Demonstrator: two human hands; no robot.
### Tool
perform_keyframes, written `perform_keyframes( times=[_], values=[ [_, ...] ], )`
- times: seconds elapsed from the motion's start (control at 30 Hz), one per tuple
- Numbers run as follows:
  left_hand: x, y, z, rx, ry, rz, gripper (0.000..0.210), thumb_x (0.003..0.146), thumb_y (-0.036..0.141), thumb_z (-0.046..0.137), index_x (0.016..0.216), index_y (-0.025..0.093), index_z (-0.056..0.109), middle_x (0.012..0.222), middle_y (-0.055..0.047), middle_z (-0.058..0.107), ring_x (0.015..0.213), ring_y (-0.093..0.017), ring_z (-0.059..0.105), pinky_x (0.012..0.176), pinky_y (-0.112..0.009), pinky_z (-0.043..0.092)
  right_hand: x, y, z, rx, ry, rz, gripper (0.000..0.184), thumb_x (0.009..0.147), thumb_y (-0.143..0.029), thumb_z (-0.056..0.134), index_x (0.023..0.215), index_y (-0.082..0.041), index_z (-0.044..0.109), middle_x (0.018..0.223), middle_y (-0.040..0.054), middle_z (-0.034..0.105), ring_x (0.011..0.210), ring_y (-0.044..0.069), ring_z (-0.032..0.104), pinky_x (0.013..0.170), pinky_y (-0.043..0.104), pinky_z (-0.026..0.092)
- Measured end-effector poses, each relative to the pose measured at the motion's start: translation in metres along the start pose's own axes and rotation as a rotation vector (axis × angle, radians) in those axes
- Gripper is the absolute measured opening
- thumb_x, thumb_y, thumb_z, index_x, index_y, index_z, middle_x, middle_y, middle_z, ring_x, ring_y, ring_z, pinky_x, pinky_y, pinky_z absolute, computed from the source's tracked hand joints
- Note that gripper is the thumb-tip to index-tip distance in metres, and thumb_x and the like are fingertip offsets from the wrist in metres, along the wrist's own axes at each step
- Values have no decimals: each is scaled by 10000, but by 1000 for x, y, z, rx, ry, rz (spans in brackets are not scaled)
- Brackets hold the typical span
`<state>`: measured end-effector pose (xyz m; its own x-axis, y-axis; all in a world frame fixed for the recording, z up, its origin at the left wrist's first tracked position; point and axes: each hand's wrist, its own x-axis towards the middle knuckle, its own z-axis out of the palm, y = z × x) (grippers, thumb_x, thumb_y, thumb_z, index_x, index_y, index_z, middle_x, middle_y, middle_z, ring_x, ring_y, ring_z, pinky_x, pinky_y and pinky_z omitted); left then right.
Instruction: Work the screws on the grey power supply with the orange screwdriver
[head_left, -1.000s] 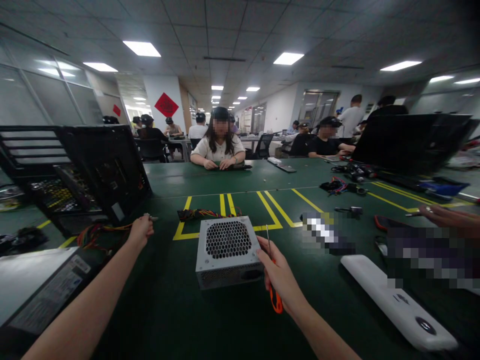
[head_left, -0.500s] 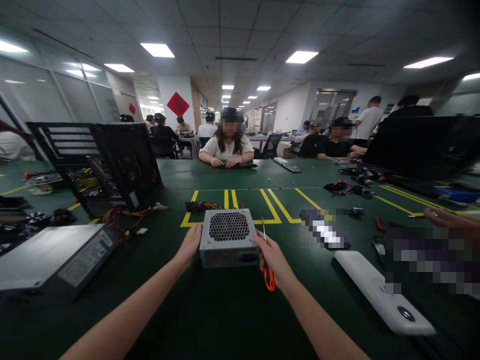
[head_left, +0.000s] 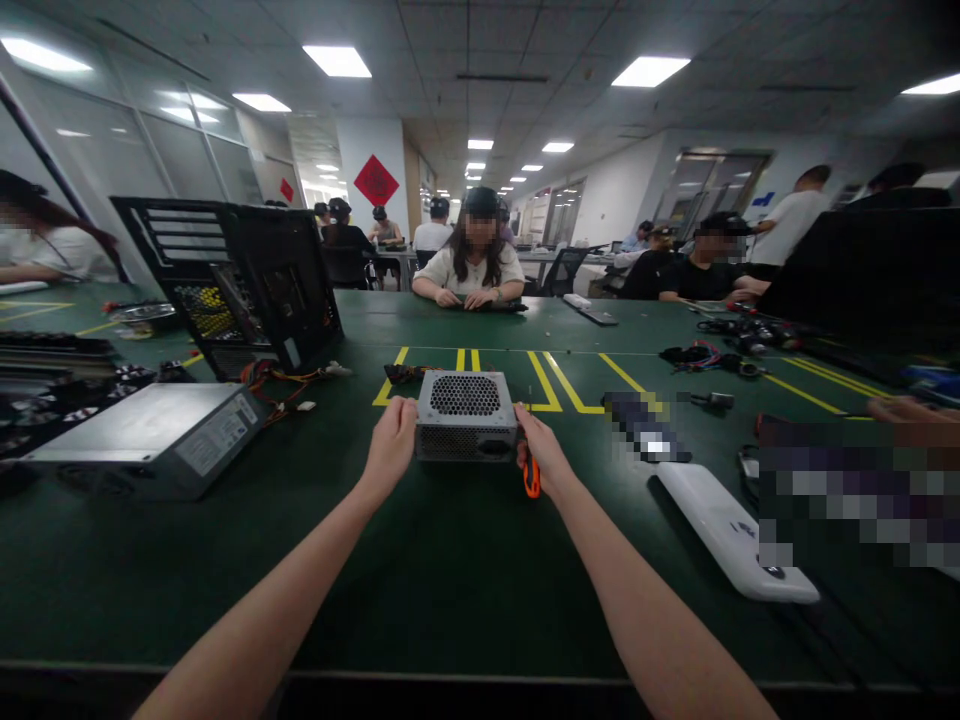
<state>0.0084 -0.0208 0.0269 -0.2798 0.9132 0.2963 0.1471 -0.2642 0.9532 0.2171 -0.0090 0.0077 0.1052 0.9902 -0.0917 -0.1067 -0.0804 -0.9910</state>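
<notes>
Your two hands are at the silver-grey metal power supply box with a honeycomb vent (head_left: 466,415), which sits vent upward between them at the middle of the dark green desk (head_left: 450,580), by the yellow tape outlines (head_left: 555,382). Your left hand (head_left: 391,437) has its fingers curled against the box's left side; whether they clamp an edge cannot be told. Your right hand (head_left: 541,447) is closed on an orange-handled tool with a thin metal shaft (head_left: 532,477), its fingertips also against the box's right side.

Changes noted: one second ago your left hand was out at the multicoloured cables (head_left: 281,388) by the open black computer case (head_left: 244,285); half a second ago it had reached the box, and it remains there. The cables now lie free. The box stands farther from you, its front face closer to the tape. Your view has shifted, bringing in the desk's near edge.

Markings: the second, light-grey metal power supply (head_left: 154,412) carries a white label (head_left: 223,435), print too small to read. The long white plastic device (head_left: 720,520) bears a dark mark, unreadable. The red diamond sign (head_left: 376,180) on the far column carries a darker character, unclear.
</notes>
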Motion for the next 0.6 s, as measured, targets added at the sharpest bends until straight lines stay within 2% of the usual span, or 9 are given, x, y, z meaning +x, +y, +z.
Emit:
perform_keyframes(
  times=[0.1, 0.2, 0.27, 0.33, 0.5, 0.6],
  values=[
    [-26, 1, 12, 220, -265, 142, 160, 772, 310, 559, 659, 214, 498, 562, 15, 498, 476, -136, 436, 502, -234, 284, 4, 3, 0, -11, 17, -27, 388, 735, -550, 527, 873, -190, 571, 449, -76, 443, 301, 51, 339, 274, 165, 289],
    [-38, -14, 26, 409, -412, 314, 142, 751, 309, 586, 680, 222, 499, 572, 7, 497, 465, -147, 450, 500, -245, 314, 4, 5, 2, -21, 29, -50, 379, 733, -539, 536, 869, -186, 568, 449, -77, 441, 301, 51, 344, 278, 165, 288],
    [-39, -25, 32, 519, -472, 449, 121, 781, 311, 546, 709, 226, 498, 621, -11, 520, 516, -170, 502, 517, -256, 351, 3, 5, 3, -23, 36, -64, 364, 737, -525, 538, 874, -189, 567, 453, -77, 438, 306, 53, 350, 284, 166, 294],
    [-37, -32, 33, 599, -505, 520, 100, 812, 304, 495, 749, 228, 505, 686, -34, 548, 588, -195, 544, 545, -270, 379, 2, 6, 4, -22, 44, -73, 343, 743, -509, 534, 878, -195, 564, 453, -77, 432, 312, 57, 355, 291, 168, 304],
    [-31, -33, 31, 714, -569, 506, 86, 812, 263, 484, 847, 228, 554, 859, -72, 582, 724, -221, 566, 611, -296, 407, 2, 6, 6, -20, 48, -77, 332, 749, -494, 528, 904, -203, 561, 454, -77, 419, 326, 64, 366, 298, 174, 317],
    [-30, -29, 28, 628, -574, 476, 120, 801, 274, 507, 884, 242, 588, 917, -63, 587, 790, -216, 562, 680, -303, 411, 1, 6, 5, -22, 46, -73, 326, 746, -489, 533, 903, -204, 557, 458, -77, 414, 332, 66, 370, 298, 174, 314]
  ],
)
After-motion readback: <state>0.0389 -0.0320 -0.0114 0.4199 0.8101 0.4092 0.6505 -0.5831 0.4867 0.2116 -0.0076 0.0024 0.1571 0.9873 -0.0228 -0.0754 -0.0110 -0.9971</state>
